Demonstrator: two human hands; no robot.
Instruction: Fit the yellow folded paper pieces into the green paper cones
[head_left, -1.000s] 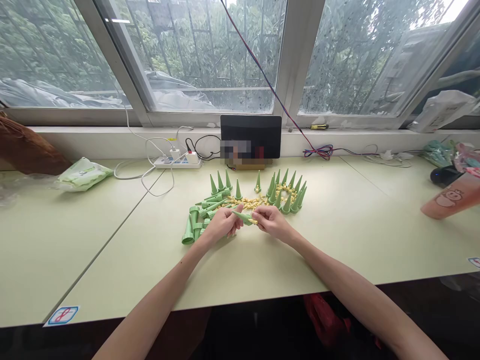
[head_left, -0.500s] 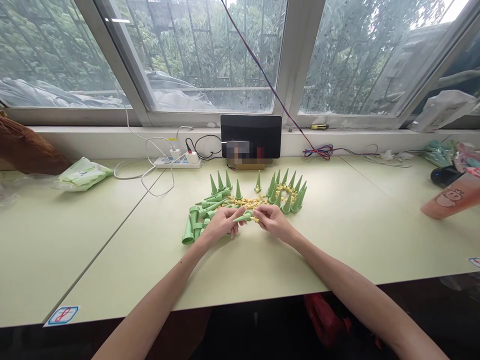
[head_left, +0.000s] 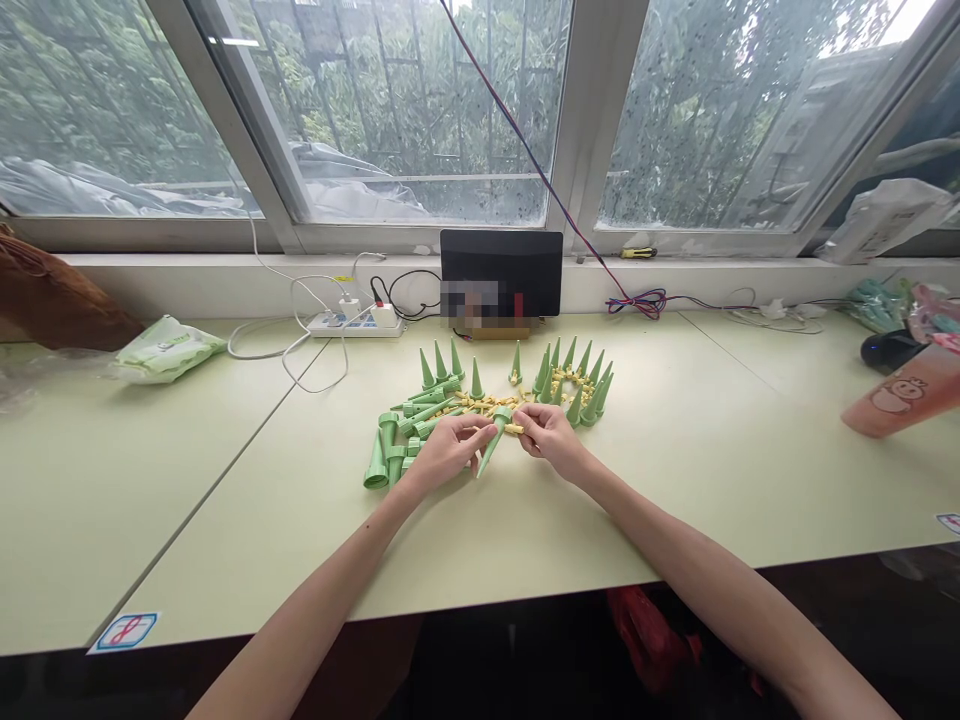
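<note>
My left hand point(head_left: 451, 450) is closed on a green plastic plant watering spike point(head_left: 493, 440), tilted with its tip pointing down toward me. Between the fingers of my right hand point(head_left: 551, 438) is a small yellow peg-like piece point(head_left: 514, 429), close beside the spike's wide end; whether they touch I cannot tell. Behind the hands lies a heap of yellow pieces point(head_left: 487, 402). More green spikes point(head_left: 388, 450) lie in a pile left of my left hand. To the right, several upright spikes point(head_left: 591, 400) stand around other yellow pieces.
A dark screen point(head_left: 501, 270) stands at the back of the table point(head_left: 675, 480). Back left are a power strip point(head_left: 356, 322) with cables and a green packet point(head_left: 171, 348). A pinkish cup point(head_left: 900, 392) leans at the far right. A red-blue cable point(head_left: 525, 145) hangs across the window.
The spike in my left hand has turned from lying nearly level, tip leftward, to tip down and toward me. The yellow piece stays in my right fingers.
</note>
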